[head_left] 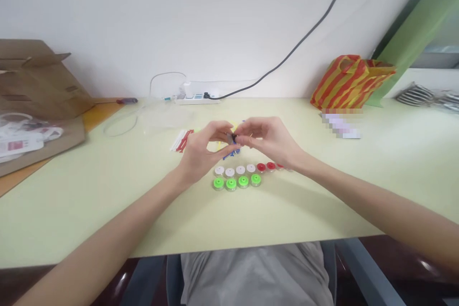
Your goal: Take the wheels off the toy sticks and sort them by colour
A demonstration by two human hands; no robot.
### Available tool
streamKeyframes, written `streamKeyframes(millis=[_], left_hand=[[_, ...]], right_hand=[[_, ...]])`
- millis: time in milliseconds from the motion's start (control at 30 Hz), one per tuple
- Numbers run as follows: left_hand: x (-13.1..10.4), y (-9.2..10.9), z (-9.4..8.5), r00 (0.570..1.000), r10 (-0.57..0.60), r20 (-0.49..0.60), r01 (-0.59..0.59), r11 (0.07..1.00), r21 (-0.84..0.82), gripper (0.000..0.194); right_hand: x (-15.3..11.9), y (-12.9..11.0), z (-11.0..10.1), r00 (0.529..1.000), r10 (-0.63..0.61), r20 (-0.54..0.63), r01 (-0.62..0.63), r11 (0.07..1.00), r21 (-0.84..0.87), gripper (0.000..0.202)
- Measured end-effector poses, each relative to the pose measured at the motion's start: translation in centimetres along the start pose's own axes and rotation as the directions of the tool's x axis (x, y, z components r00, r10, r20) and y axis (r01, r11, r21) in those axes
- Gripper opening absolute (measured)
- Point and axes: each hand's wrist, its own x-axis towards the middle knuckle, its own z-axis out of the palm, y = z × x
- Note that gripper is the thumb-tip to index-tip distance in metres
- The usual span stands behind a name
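Observation:
Both hands meet above the middle of the table, fingertips pinched round a small black piece (234, 137). My left hand (208, 148) holds it from the left, and my right hand (268, 137) grips it from the right. Blue plastic parts (229, 154) lie just under the fingers, with bits of yellow near them. Left of my left hand are white strips (177, 140) and red strips (184, 141). Nearer the table's front, white caps (230, 172) and red caps (270, 166) form a row, partly covered by my right wrist. Several green caps (231, 184) line up in front of them.
A power strip (197, 100) with a dark cable stands by the wall. Open cardboard box (36, 81) and a screwdriver (127, 101) are at the left. A striped red and yellow bag (347, 83) stands at the back right, near a blurred packet (340, 124).

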Motion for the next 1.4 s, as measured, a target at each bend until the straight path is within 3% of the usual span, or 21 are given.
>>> streamKeyframes(millis=[133, 233, 300, 367, 400, 467, 533, 567, 700, 833, 1400], left_hand=[[-0.6, 0.9, 0.6, 0.992, 0.036, 0.117, -0.034, 0.999, -0.015, 0.036], [-0.8, 0.6, 0.5, 0.979, 0.037, 0.199, -0.045, 0.998, 0.037, 0.050], [-0.8, -0.1, 0.1, 0.967, 0.019, 0.254, -0.048, 0.993, 0.109, 0.056], [-0.7, -0.9, -0.4, 0.957, -0.002, 0.290, -0.051, 0.983, 0.175, 0.050], [-0.6, -1.3, -0.7, 0.956, -0.011, 0.292, -0.051, 0.978, 0.204, 0.047], [-0.3, -2.3, -1.3, 0.961, -0.032, 0.275, -0.042, 0.965, 0.259, 0.044], [0.0, -3.1, -1.9, 0.971, -0.038, 0.235, -0.033, 0.956, 0.290, 0.041], [0.1, -3.4, -2.2, 0.976, -0.032, 0.216, -0.034, 0.955, 0.295, 0.040], [0.5, -3.9, -2.8, 0.988, -0.017, 0.154, -0.034, 0.946, 0.323, 0.039], [0.5, -3.7, -2.7, 0.986, -0.018, 0.167, -0.041, 0.939, 0.342, 0.042], [0.2, -3.9, -2.5, 0.978, -0.003, 0.207, -0.072, 0.933, 0.353, 0.047]], right_hand=[[-2.2, 0.9, -0.4, 0.999, -0.047, -0.024, 0.046, 0.999, -0.025, 0.008], [-2.5, 1.0, -1.2, 0.996, -0.094, -0.006, 0.093, 0.992, -0.081, 0.007], [-2.6, 0.5, -2.6, 0.991, -0.113, 0.066, 0.123, 0.978, -0.168, 0.007], [-2.7, -0.3, -4.3, 0.971, -0.048, 0.233, 0.106, 0.965, -0.240, 0.007], [-2.8, -0.7, -5.0, 0.940, 0.021, 0.342, 0.072, 0.963, -0.258, 0.008], [-3.1, -1.4, -6.0, 0.833, 0.172, 0.525, 0.000, 0.951, -0.311, 0.012], [-3.5, -1.8, -6.1, 0.748, 0.286, 0.599, -0.026, 0.914, -0.404, 0.015], [-3.7, -1.9, -6.0, 0.732, 0.325, 0.598, -0.021, 0.889, -0.458, 0.017], [-4.2, -1.6, -5.2, 0.749, 0.371, 0.549, 0.021, 0.815, -0.580, 0.022], [-4.2, -1.3, -4.9, 0.784, 0.327, 0.528, 0.054, 0.811, -0.582, 0.025], [-3.9, -0.6, -4.9, 0.816, 0.295, 0.496, 0.087, 0.787, -0.610, 0.022]])
